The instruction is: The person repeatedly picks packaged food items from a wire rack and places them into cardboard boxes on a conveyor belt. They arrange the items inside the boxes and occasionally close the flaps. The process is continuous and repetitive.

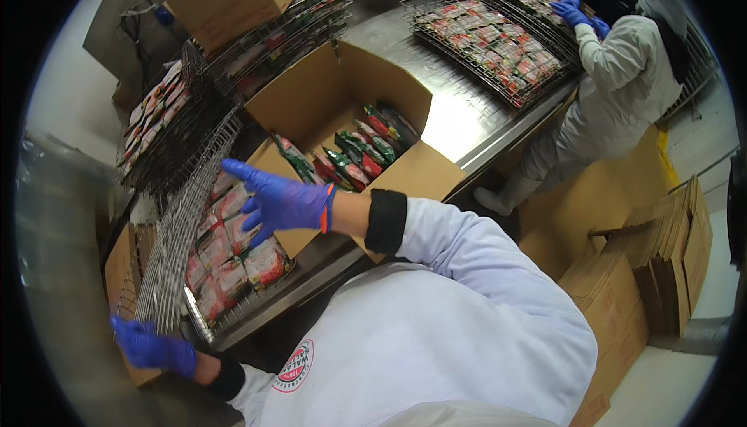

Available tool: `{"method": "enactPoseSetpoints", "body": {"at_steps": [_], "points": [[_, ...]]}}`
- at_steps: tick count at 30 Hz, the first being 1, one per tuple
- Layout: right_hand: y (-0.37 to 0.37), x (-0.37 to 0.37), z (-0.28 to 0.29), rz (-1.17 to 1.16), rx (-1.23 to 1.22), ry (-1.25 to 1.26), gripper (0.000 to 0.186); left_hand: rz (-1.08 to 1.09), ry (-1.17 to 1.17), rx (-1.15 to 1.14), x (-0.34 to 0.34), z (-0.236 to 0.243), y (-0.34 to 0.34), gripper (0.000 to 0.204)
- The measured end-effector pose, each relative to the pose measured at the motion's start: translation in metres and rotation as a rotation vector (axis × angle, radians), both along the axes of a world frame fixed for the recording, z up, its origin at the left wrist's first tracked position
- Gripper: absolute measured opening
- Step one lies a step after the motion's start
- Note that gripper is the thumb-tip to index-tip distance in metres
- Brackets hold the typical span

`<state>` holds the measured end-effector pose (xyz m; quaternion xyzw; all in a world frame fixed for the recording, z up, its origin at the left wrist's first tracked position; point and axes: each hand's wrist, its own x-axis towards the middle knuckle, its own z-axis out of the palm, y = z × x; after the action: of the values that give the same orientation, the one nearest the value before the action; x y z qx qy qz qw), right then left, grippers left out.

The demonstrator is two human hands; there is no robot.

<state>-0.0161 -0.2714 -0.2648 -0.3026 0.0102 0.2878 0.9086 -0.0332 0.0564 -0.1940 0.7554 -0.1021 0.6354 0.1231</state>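
My left hand (159,351), in a blue glove, is closed at the near end of an empty wire rack (183,229), which stands tilted on its edge. Some of its fingers are hard to make out against the wires. My right hand (284,200), also gloved in blue, is stretched out with its fingers apart and holds nothing. It hovers over a lower rack of flat red and white packets (231,240), lying in rows. Beside that hand stands an open cardboard box (307,89), with several red and green packets (362,147) upright inside.
Stacked racks of packets (159,116) stand at the left, with another cardboard box (229,3) above. Farther along the metal table (389,46) lies a filled rack (490,46). A co-worker (622,61) stands there. Flattened cardboard (661,256) leans at the right.
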Motion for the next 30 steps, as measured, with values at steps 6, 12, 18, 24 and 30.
{"method": "enactPoseSetpoints", "body": {"at_steps": [6, 12, 18, 24, 30], "points": [[0.001, -0.051, 0.050, -0.153, 0.100, -0.268, 0.105, -0.382, -0.094, 0.150, -0.029, 0.008, -0.005, 0.029], [-0.006, -0.096, 0.073, -0.482, 0.064, -0.284, 0.100, -0.718, -0.266, 0.212, -0.032, 0.052, -0.079, 0.039], [-0.076, -0.117, 0.091, -0.685, 0.122, -0.512, 0.090, -0.886, -0.338, 0.219, -0.016, 0.054, -0.146, 0.029], [-0.159, -0.146, 0.074, -0.799, 0.226, -0.560, 0.067, -1.018, -0.131, 0.255, -0.045, 0.034, -0.224, 0.024], [-0.190, -0.175, 0.038, -0.837, 0.184, -0.660, 0.075, -0.992, -0.180, 0.621, -0.074, 0.018, -0.245, 0.010]]}}
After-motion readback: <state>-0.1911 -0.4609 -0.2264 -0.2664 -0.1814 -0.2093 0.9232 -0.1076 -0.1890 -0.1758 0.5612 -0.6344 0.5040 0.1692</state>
